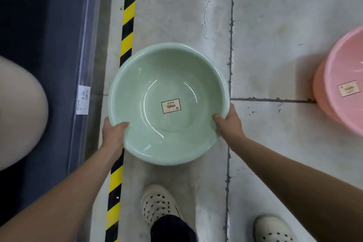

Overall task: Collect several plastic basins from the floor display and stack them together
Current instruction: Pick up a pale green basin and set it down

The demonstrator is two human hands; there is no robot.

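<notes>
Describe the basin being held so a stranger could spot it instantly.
Start at the yellow-and-black striped tape running along the floor. Just right of it is the round green basin, gripped at its near rim by the left hand and the right hand. Unlike the pink basin far right, it is pale green.

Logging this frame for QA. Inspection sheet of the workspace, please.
Surface: pale tiled floor, cracked, dark grout lines.
Job's things: green basin, labelled, held at its rim; pink basin at right edge, apparently nested on an orange one.
Clutter: nothing seen.
Hands: left hand and right hand both grip the green basin's near rim.
Cables: nothing seen.
Surroundings: yellow-black hazard tape; shelf price tag; white clogs.
</notes>
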